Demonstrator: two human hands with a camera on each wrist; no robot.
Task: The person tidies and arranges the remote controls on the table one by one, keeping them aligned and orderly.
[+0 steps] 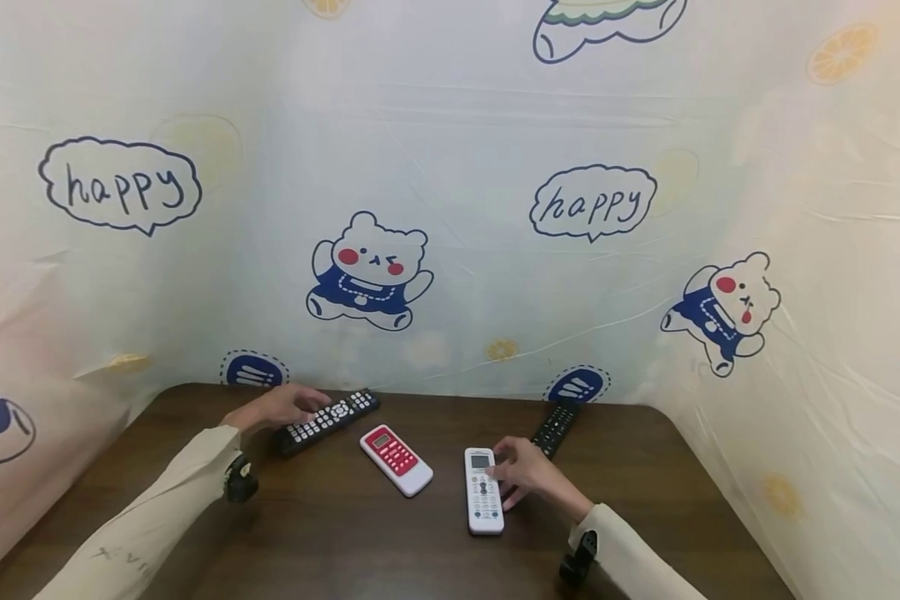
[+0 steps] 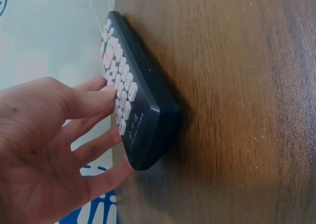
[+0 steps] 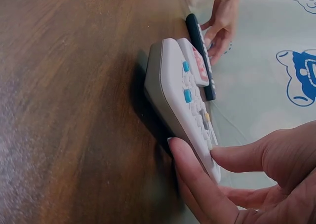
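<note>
My left hand [image 1: 288,406] holds a black remote control with white buttons [image 1: 348,407] at the table's back left. In the left wrist view, the thumb lies over the buttons of this black remote [image 2: 148,93], and the other fingers are at its far edge. Right of the middle lies a white remote control with a small screen [image 1: 484,504]. My right hand [image 1: 528,468] grips it from the right. Thumb on the face and fingers along the side edge pinch the white remote [image 3: 168,81] in the right wrist view.
Between the hands, a red-and-white remote control [image 1: 395,460] lies slanted on the brown wooden table [image 1: 330,533]. Another black remote [image 1: 558,425] lies behind my right hand, near the back edge. A printed curtain [image 1: 465,317] hangs behind the table and along its sides.
</note>
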